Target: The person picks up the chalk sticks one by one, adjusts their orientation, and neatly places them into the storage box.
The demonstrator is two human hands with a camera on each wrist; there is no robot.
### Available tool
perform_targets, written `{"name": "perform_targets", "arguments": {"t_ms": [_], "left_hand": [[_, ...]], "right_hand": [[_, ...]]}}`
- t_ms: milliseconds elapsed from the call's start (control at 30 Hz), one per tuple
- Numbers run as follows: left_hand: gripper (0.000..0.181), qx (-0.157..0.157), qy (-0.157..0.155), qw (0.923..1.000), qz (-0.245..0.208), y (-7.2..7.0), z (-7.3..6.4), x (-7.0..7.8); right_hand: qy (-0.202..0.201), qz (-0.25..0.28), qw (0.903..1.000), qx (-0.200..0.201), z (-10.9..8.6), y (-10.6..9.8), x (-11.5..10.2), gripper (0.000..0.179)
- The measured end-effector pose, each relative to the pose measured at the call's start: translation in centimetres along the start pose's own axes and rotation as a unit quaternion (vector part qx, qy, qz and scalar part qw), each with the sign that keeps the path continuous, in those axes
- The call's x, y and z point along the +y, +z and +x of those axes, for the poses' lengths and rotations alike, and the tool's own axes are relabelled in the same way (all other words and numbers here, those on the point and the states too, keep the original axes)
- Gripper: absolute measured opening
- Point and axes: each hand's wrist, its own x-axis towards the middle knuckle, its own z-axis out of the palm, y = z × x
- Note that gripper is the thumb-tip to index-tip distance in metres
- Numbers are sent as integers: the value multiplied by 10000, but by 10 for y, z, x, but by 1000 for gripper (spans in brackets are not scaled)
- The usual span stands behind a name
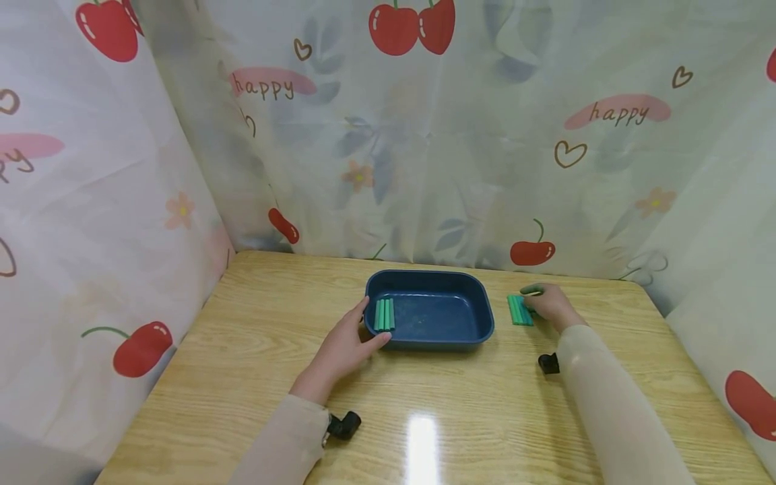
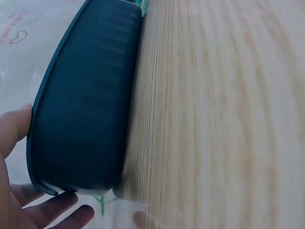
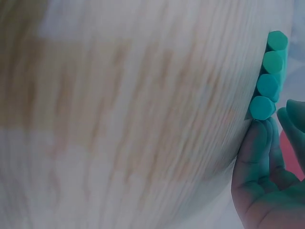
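Note:
A dark blue rectangular basin (image 1: 436,345) sits on the table, with several short green sticks (image 1: 384,314) side by side at its left end. My left hand (image 1: 342,343) grips the basin's front left corner, thumb at the front rim and fingers along the left end. To the right of the basin, a row of several short round sticks (image 3: 268,86), some green and some teal, lies on the table. My right hand (image 1: 548,304) is at the right end of this row, fingertips touching the outermost teal stick (image 3: 262,108), the thumb slightly apart.
The light wood-grain table (image 1: 273,303) meets a printed curtain (image 1: 424,168) at the back, with more curtain along both sides. A black wrist piece (image 1: 344,426) sits at the left sleeve and another black piece (image 1: 548,364) by the right sleeve.

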Motion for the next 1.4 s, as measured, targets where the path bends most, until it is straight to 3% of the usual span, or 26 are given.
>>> {"name": "perform_targets", "arguments": {"t_ms": [400,933,1067,1400], "left_hand": [[92,3,4,10000,32,0,0,-1],[92,17,-52,10000,19,2,3,-3],[92,16,-11,10000,26,2,2,-3],[92,18,-39,10000,42,1,2,-3]], "right_hand": [[-294,-800,9960,-263,9,-3,7,45],[-264,-1369,9902,-109,-5,-7,5,44],[-156,-1205,9925,-133,-11,-11,5,44],[-2,-79,9989,-460,-26,-13,-3,51]]}}
